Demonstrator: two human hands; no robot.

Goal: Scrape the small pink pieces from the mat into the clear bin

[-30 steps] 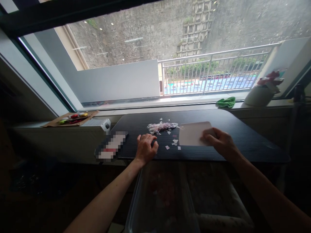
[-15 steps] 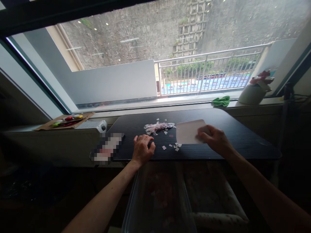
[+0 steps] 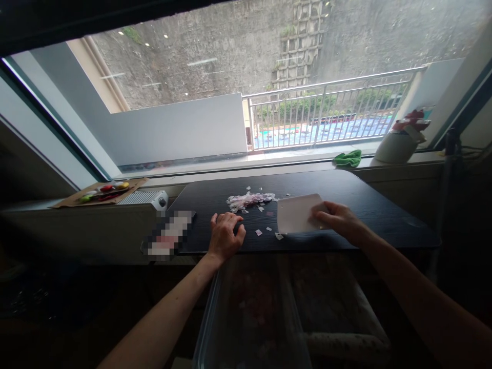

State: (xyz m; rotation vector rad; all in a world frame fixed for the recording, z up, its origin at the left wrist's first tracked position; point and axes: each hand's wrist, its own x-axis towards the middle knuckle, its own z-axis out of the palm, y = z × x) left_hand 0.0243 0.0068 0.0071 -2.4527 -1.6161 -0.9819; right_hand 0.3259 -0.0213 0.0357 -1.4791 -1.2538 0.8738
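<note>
My right hand (image 3: pixel 336 218) grips a flat white scraper (image 3: pixel 294 214) by its right end. The scraper is tilted over the dark tabletop, its lower edge near a few loose paper bits (image 3: pixel 279 236). Resting near the table's front edge, my left hand (image 3: pixel 226 233) has its fingers loosely bent and the thumb apart, with nothing visible in it. Beyond it lies a pile of small whitish-pink paper scraps (image 3: pixel 249 201). More single scraps (image 3: pixel 259 232) are scattered between the pile and the scraper.
The dark table (image 3: pixel 369 210) stands against a window sill. Below its front edge is a clear plastic bin (image 3: pixel 207 328). A green cloth (image 3: pixel 347 158) and a whitish container (image 3: pixel 395 146) sit on the sill. Brown paper with colourful items (image 3: pixel 105 190) lies at left; a blurred-out item (image 3: pixel 169 233) is at the table's left end.
My right hand has brought the scraper slightly down and toward the front edge, and it now covers some of the loose scraps. A scrap shows behind it. My left hand stays in place.
</note>
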